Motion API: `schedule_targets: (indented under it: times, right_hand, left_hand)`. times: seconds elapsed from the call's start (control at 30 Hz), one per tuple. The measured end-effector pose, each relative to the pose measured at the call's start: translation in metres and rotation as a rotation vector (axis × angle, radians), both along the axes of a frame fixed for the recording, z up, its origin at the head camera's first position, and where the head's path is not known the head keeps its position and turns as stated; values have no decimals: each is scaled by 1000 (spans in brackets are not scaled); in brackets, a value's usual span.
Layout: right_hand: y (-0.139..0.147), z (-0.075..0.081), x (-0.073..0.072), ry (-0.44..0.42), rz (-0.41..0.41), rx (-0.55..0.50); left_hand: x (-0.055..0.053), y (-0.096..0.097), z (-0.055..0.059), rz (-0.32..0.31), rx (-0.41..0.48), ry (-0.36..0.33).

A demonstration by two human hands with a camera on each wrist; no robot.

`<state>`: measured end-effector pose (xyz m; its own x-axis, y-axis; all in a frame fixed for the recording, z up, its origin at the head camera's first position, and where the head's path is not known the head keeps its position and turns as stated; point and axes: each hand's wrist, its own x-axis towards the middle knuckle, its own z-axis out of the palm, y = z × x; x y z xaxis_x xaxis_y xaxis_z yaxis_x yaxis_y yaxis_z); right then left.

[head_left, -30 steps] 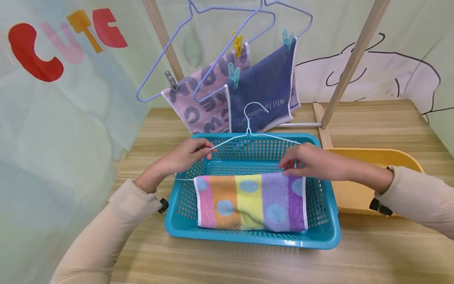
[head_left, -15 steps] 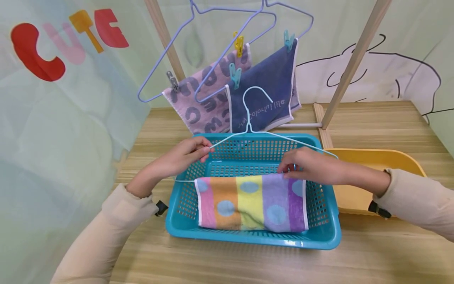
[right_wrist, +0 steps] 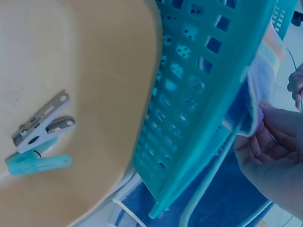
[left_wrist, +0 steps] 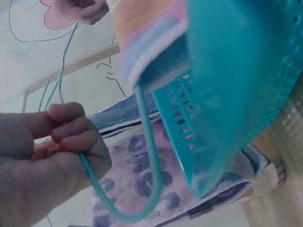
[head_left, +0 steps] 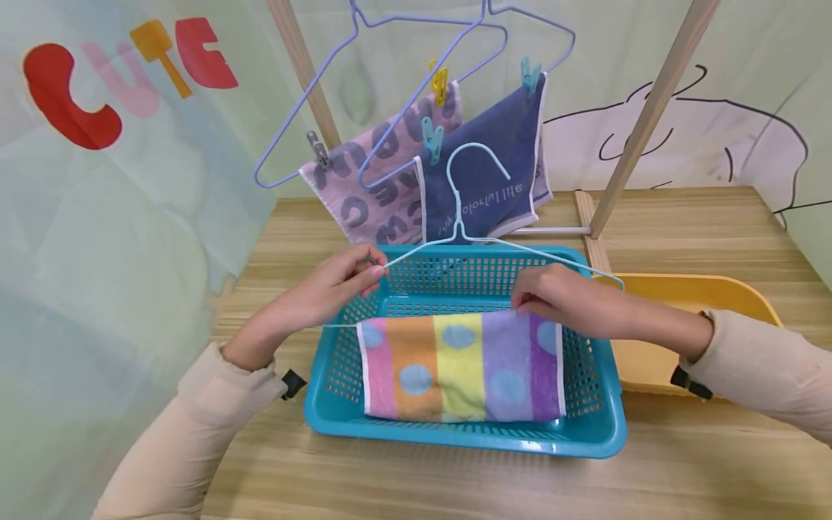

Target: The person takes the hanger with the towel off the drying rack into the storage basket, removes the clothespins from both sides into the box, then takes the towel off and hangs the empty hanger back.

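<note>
In the head view a striped, dotted towel [head_left: 458,368] is draped over the lower bar of a light-blue wire hanger [head_left: 458,206], inside the teal basket [head_left: 468,442]. My left hand [head_left: 334,285] grips the hanger's left sloping arm; the left wrist view shows the fingers [left_wrist: 78,135] curled round the wire. My right hand [head_left: 565,296] pinches the towel's top edge near its purple end. Seen from the right wrist, thumb and fingers hold the fold at the bar. The hanger's hook points up, in front of a hanging navy towel [head_left: 484,159].
Behind the basket, a pink patterned towel [head_left: 383,162] and the navy one hang on purple hangers [head_left: 312,94] by clips. A wooden rack post [head_left: 650,123] rises at right. The yellow tub [head_left: 702,278] beside the basket contains a grey clothespin [right_wrist: 42,120] and a teal clothespin [right_wrist: 45,164].
The hanger's hook and shoulders have tilted upward, its right end now showing beyond my right hand. My right hand has lifted the towel's top edge slightly. The left hand keeps its grip.
</note>
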<state>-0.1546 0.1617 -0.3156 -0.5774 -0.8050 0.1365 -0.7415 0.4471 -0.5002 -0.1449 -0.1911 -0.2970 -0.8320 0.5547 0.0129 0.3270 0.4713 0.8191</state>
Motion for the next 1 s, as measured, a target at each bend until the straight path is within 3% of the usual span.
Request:
schedule_targets:
  times: [0.27,0.5,0.83,1.0]
  right_hand:
    - [0,16,-5,140,-84,-117]
    - [-2,31,-4,227,-107,-301]
    - [-4,61,-1,182,-177,-408]
    - [-5,74,1,138,-170,-473]
  left_hand:
    - [3,1,10,51,-8,75]
    - [3,7,17,67,0,114]
    - [2,11,21,82,-14,112]
    - [2,13,21,95,-29,129]
